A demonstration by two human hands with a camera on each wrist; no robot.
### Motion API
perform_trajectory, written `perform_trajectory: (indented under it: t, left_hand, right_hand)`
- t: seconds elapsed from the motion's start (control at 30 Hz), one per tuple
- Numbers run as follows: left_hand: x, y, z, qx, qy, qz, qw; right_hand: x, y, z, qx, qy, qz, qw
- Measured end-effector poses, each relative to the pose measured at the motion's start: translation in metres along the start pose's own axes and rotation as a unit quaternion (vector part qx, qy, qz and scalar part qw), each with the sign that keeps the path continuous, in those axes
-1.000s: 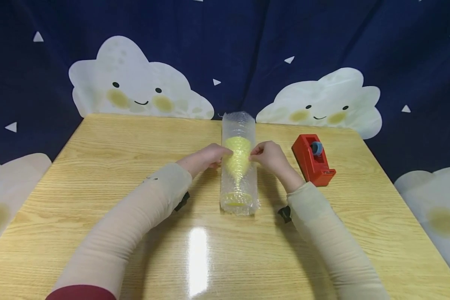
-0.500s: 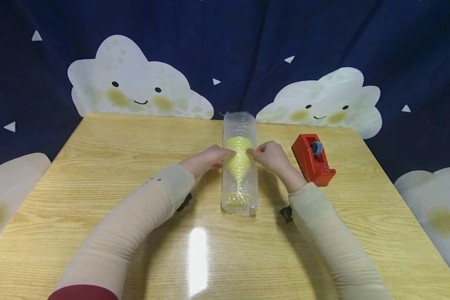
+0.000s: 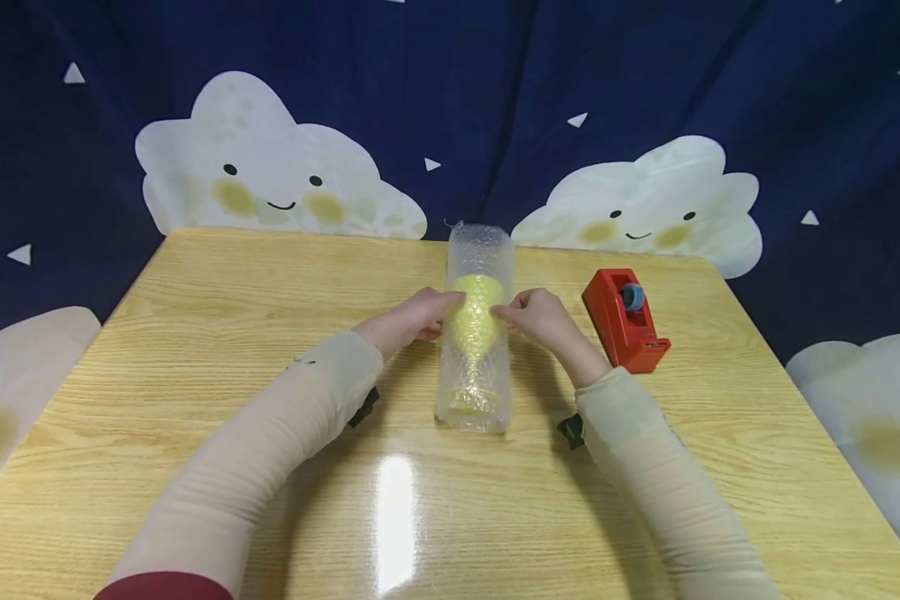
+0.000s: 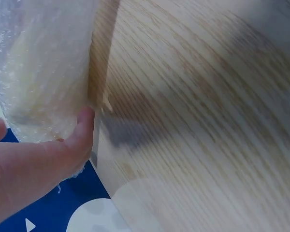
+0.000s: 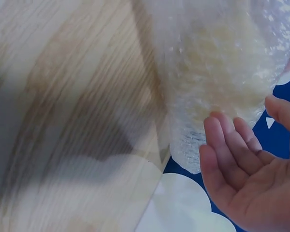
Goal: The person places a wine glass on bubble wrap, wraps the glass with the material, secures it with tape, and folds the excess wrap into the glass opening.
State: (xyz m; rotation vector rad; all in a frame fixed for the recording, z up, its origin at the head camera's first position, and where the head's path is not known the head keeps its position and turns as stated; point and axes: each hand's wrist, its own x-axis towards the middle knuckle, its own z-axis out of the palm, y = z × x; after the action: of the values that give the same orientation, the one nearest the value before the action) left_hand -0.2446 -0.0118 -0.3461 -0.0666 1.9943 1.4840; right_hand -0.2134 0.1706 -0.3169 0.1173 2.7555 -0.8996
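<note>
Apparently Steadied From Both Sides

The left hand (image 3: 422,313), fingers loosely extended, touched the bubble-wrapped roll (image 3: 476,358) on the counter (image 3: 285,292), probably steadying it. Opposite, the right hand (image 3: 543,315) had fingers together, softly bent, pinching nothing. A red tape dispenser (image 3: 624,325) stood rightmost, perhaps for easy reach.

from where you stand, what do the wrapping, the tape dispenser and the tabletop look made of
Wrapping: clear, shiny plastic, likely bubble wrap, from its bumpy glints. Tape dispenser: probably smooth plastic, evenly red. Tabletop: wood or wood-look laminate; grain, glossy reflection.
</note>
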Motion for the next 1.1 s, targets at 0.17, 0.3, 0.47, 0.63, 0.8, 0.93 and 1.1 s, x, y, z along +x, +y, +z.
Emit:
perform_trajectory:
  t: [0.17,0.3,0.47,0.63,0.8,0.93,1.1]
  left_hand:
    - [-0.002,0.002,-0.002,-0.015,0.001,-0.001,0.9999]
    - [-0.002,0.001,-0.002,-0.017,0.0,0.006,0.9998]
    - [-0.003,0.0,-0.001,-0.022,-0.012,-0.005,0.9997]
    - [-0.002,-0.001,0.0,-0.024,-0.02,-0.014,0.9994]
    - [-0.002,0.0,0.0,-0.021,-0.024,-0.016,0.9994]
    - [-0.003,0.001,0.001,-0.013,-0.026,-0.016,0.9994]
    - [-0.003,0.001,0.001,-0.011,-0.029,-0.022,0.9993]
  right_hand:
    - [0.003,0.0,0.001,0.014,-0.022,0.009,0.9996]
    - [0.006,-0.002,0.002,0.008,-0.031,0.017,0.9993]
    - [0.003,-0.004,0.001,-0.004,-0.037,0.014,0.9992]
    - [0.001,-0.004,0.0,-0.032,-0.019,-0.004,0.9993]
    - [0.0,-0.006,0.0,-0.06,0.01,-0.03,0.9977]
    - [-0.001,-0.008,0.001,-0.064,0.019,-0.033,0.9972]
    - [-0.005,-0.012,0.002,-0.073,0.025,-0.033,0.9964]
